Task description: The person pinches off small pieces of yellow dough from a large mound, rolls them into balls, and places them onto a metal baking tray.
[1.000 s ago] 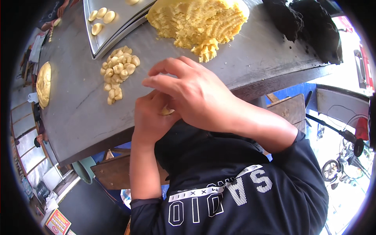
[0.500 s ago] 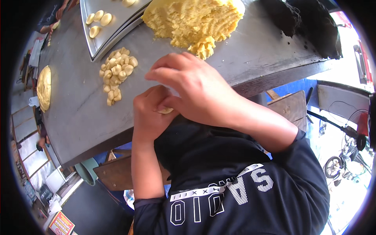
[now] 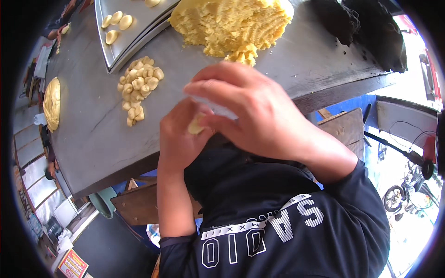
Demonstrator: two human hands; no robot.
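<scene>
Near the table's front edge, my left hand [image 3: 178, 134] is closed round a small pale piece of dough [image 3: 196, 124]. Over it arches my right hand [image 3: 255, 109], fingers curled above the left fingers and thumb against the dough. The right fingertips are partly hidden, and a whitish patch between the hands cannot be made out. Left of my hands lies a heap of small dough balls [image 3: 139, 83]. Beyond them sits a big mound of crumbly yellow filling [image 3: 232, 25], a small lump of it at its near edge.
A metal tray [image 3: 134, 46] with several smooth oval dough pieces stands at the far left. A large flat dough slab [image 3: 52, 104] lies at the table's left side. Black plastic [image 3: 371, 32] covers the far right corner. Another person's hand [image 3: 55, 33] shows at the upper left.
My right hand has moved slightly right, its palm opening wider around the dough. The dough piece shows more between my fingers. The things on the table have stayed put.
</scene>
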